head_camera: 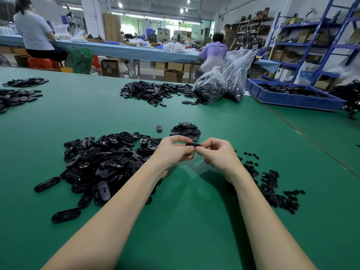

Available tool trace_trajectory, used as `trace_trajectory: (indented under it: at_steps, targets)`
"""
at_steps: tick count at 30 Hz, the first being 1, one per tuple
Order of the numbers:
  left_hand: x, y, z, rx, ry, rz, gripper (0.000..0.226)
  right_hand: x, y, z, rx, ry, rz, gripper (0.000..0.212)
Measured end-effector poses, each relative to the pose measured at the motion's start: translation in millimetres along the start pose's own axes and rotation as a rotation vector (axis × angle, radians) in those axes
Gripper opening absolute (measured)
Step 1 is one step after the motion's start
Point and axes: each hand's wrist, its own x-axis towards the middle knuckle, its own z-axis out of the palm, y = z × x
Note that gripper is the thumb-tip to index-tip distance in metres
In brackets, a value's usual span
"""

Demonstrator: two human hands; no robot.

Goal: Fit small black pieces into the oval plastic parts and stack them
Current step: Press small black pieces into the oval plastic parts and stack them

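Observation:
My left hand (175,151) and my right hand (218,152) meet above the green table, both pinching one black oval plastic part (192,145) seen edge-on between the fingertips. A big loose heap of black oval parts (101,164) lies to the left of my left forearm. Small black pieces (272,188) are scattered to the right of my right forearm. Just beyond my hands sits a small stack of oval parts (186,130), with a single oval part (159,128) lying to its left. Whether a small piece sits in the held part is hidden by my fingers.
Farther back lie another spread of black parts (155,91), two clear plastic bags (220,86) of parts, and a blue tray (292,96) at the right. More black parts (15,96) lie at the far left. People work at a table behind.

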Motion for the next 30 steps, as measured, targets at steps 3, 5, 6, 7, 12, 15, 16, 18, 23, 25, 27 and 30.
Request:
trace_trajectory:
  at_steps: [3, 5, 6, 7, 12, 15, 16, 18, 23, 25, 27, 30]
  targets:
    - [-1.6, 1.0, -0.2, 0.026, -0.012, 0.012, 0.017, 0.6, 1.6, 0.9, 0.022, -0.005, -0.006, 0.023]
    - [-3.0, 1.4, 0.5, 0.060, -0.020, 0.037, 0.018, 0.4, 3.4, 1.2, 0.059, -0.005, -0.010, 0.026]
    - [-3.6, 1.9, 0.8, 0.073, -0.021, 0.049, 0.018, 0.4, 4.5, 1.2, 0.077, -0.003, -0.014, 0.027]
    - [-3.9, 2.2, 1.0, 0.081, -0.020, 0.058, 0.017, 0.4, 5.5, 1.1, 0.092, 0.002, -0.020, 0.027]
    - [-2.6, 1.7, 1.3, 0.127, 0.003, 0.078, 0.015, 0.9, 5.8, 6.4, 0.102, 0.020, -0.047, 0.029]
    - [-1.2, 2.7, -2.6, 0.129, -0.025, 0.121, 0.014, 1.9, 5.4, 7.8, 0.168, 0.028, -0.015, 0.028]
    - [-0.2, 3.4, -5.7, 0.143, -0.042, 0.147, 0.015, 2.6, 5.6, 8.5, 0.199, 0.033, 0.008, 0.026]
    - [2.4, 4.1, -13.6, 0.247, -0.063, 0.200, 0.017, 3.3, 6.7, 12.3, 0.271, 0.052, 0.053, 0.019]
    - [6.7, 0.0, -25.7, 0.762, 0.071, 0.364, 0.014, 3.7, 12.2, 24.7, 0.282, 0.101, 0.083, 0.004]
    - [8.1, -3.7, -25.8, 0.915, 0.079, 0.410, 0.013, 4.5, 16.4, 26.4, 0.216, 0.129, 0.049, 0.004]
    - [11.0, -8.3, -25.7, 0.970, 0.066, 0.420, 0.015, 4.0, 20.5, 29.6, 0.136, 0.167, 0.008, 0.002]
    - [21.1, -10.3, -25.5, 0.991, 0.089, 0.402, 0.018, 4.7, 25.6, 33.4, 0.083, 0.262, -0.029, 0.006]
